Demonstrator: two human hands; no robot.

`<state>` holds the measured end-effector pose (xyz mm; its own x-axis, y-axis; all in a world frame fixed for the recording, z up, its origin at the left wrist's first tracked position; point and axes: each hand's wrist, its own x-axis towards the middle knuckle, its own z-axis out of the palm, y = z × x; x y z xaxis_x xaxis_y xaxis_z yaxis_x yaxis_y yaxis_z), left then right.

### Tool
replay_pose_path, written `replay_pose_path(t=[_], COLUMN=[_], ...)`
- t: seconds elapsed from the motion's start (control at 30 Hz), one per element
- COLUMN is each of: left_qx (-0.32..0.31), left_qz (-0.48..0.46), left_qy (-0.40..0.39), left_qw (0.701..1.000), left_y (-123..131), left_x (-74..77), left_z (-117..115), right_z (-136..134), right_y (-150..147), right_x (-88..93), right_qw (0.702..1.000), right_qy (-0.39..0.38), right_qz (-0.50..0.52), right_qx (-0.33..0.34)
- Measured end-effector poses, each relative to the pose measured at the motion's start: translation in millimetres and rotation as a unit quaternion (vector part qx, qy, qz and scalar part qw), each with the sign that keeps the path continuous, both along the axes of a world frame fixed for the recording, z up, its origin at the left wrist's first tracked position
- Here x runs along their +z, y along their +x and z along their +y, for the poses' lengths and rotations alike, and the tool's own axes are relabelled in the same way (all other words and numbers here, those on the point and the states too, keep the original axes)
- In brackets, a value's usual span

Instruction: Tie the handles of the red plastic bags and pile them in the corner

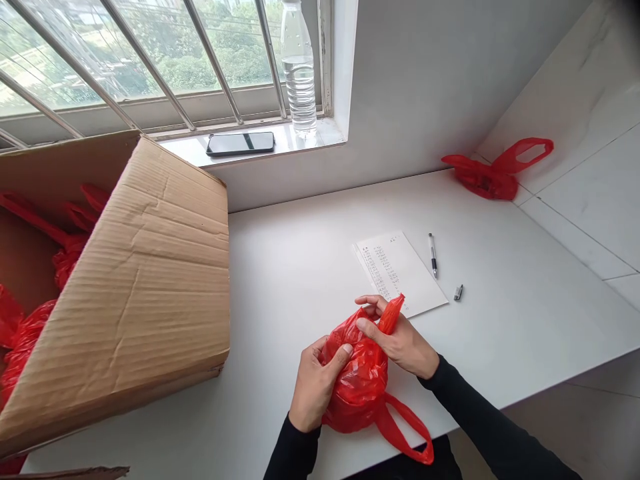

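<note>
A red plastic bag (357, 390) with something bulky inside rests near the table's front edge. My left hand (317, 377) grips its left side, thumb pressed on top. At the bag's upper right, my right hand (400, 337) pinches the plastic between thumb and fingers, one handle standing up beside the thumb. The other handle loops out towards the table edge. What the bag contains is hidden. Just beyond my hands lies a sheet of paper (405, 267) with handwritten columns.
An open cardboard box (165, 280) holding red bags stands at the left. A pen (433, 257) and its cap (459, 292) lie right of the paper. Another red bag (487, 180) sits in the far right corner. The windowsill bears a phone (241, 143) and a water bottle (301, 87).
</note>
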<state>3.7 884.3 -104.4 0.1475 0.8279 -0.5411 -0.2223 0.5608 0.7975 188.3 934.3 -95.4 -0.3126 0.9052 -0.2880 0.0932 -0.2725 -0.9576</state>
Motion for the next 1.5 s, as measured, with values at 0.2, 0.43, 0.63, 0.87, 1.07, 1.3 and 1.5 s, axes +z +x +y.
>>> replay_pose_path(t=[0.2,0.43,0.63,0.87,1.07,1.3,1.5], left_qx=[-0.066,-0.076,0.018,0.005,0.011,0.042,0.011], left_qz=[-0.051,-0.038,-0.066,-0.04,-0.063,-0.073,-0.118], left_qy=[0.013,0.038,0.033,0.039,0.054,0.055,0.061], left_qw=[0.996,0.996,0.997,0.998,0.996,0.995,0.991], left_y=[-5.2,-4.9,-3.0,-2.6,-2.7,-1.8,-3.0], left_x=[6.4,-0.5,-1.1,4.2,4.7,0.5,7.2], left_z=[0.7,0.4,2.6,1.3,0.9,-3.0,-1.2], right_z=[6.3,5.0,-4.8,-8.7,-8.9,-11.6,-13.0], right_y=[4.2,6.4,9.6,1.7,2.7,3.1,-1.3], right_x=[-7.8,-9.9,-0.7,-2.7,-0.5,-3.1,-5.4], right_qw=[0.998,0.991,0.994,0.997,0.997,0.997,0.991], right_qy=[0.007,-0.065,-0.1,-0.067,-0.055,-0.063,-0.092], right_qz=[0.018,0.074,0.022,0.031,0.04,0.039,0.102], right_qx=[-0.064,-0.092,0.047,0.016,0.043,0.034,-0.009])
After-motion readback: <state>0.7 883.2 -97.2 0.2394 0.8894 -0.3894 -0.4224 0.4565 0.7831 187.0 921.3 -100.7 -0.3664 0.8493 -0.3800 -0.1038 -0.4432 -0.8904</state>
